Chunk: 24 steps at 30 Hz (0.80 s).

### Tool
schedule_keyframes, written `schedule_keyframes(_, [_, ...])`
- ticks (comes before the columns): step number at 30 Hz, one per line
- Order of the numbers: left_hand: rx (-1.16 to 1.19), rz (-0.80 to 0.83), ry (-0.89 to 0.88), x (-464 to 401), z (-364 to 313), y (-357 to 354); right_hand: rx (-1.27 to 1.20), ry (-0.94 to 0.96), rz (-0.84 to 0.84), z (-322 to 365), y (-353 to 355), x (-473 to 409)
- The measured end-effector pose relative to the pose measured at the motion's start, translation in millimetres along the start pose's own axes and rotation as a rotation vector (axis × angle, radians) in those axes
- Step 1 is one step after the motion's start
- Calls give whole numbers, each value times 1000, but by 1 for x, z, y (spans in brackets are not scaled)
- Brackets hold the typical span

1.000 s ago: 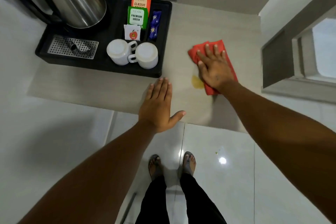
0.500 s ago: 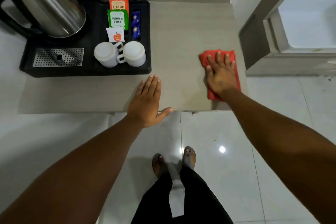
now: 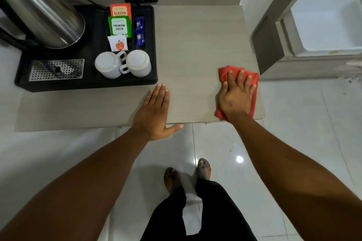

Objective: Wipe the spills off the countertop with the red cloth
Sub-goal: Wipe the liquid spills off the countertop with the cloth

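While the left hand (image 3: 154,112) lies flat and empty at the front edge, the right hand (image 3: 236,97), fingers spread, presses the red cloth (image 3: 254,82) at the countertop's (image 3: 195,45) near-right corner, the unwiped surface lying leftward.

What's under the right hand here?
The red cloth, pressed flat on the countertop by the right hand. Any spill beneath the cloth is covered and cannot be seen.

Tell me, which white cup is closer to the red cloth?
The right-hand cup, the one nearer the tray's right edge. The other cup sits farther left, toward the kettle, away from the red cloth.
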State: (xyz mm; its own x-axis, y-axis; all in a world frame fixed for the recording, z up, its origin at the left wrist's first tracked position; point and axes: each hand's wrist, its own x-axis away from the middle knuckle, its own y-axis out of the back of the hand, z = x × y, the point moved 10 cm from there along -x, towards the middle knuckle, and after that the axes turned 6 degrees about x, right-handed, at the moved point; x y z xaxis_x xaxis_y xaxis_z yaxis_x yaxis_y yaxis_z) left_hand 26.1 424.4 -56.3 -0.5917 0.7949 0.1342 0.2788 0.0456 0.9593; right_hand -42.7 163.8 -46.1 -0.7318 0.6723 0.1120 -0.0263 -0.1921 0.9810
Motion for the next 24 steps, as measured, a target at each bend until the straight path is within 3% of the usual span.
schedule_keyframes(3, [-10, 0, 4, -2, -1, -1, -52, -94, -20, 55, -7, 0])
schedule_keyframes(7, [-13, -13, -15, -2, 1, -3, -34, 164, 19, 124, -21, 33])
schedule_keyframes(10, [11, -22, -25, -1, 0, -1, -33, 369, 39, 94, -15, 44])
schedule_keyframes(15, [19, -13, -39, -4, 3, 0, 3, 230, 41, -6, 5, 4])
schedule_keyframes(20, [28, -7, -34, -34, -2, 2, 19, 51, 30, 31, 7, -57])
schedule_keyframes(22, [34, -16, -17, -42, -4, 2, 11, 138, 49, 62, 1, -56])
schedule_keyframes(24, [35, -24, -14, -42, -3, 2, 30, 339, 70, 82, -6, -32])
